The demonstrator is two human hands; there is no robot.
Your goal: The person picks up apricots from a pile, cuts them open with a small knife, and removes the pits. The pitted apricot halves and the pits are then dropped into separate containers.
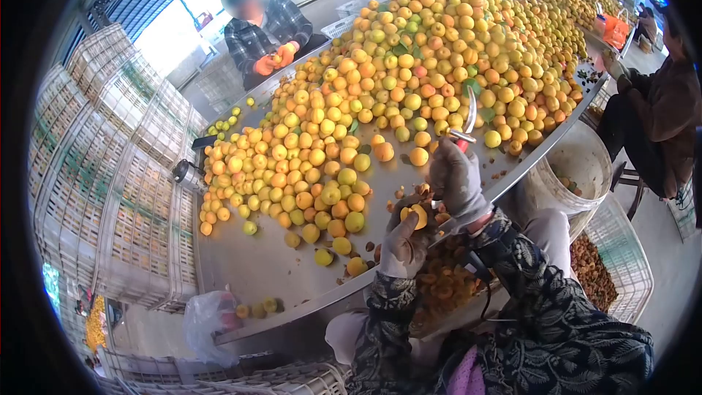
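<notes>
My left hand (402, 247), in a worn glove, is closed around a cut apricot (415, 216) whose orange flesh faces up. Just to its right, my gloved right hand (459, 181) grips a red-handled cutter with a curved steel blade (472, 111), which points up and away from the fruit. A short metal piece sits across the tool near its handle. Both hands are over the near edge of a metal table (270, 278). Beyond them lies a large heap of whole apricots (322, 139). Below my hands, a container holds cut apricot pieces (447, 281).
Stacked plastic crates (142, 227) rise on the left. A white bucket (574, 168) and a crate of brown pits (594, 274) stand at my right. Across the table, a person in orange gloves (276, 57) handles fruit; another person (654, 110) sits at right.
</notes>
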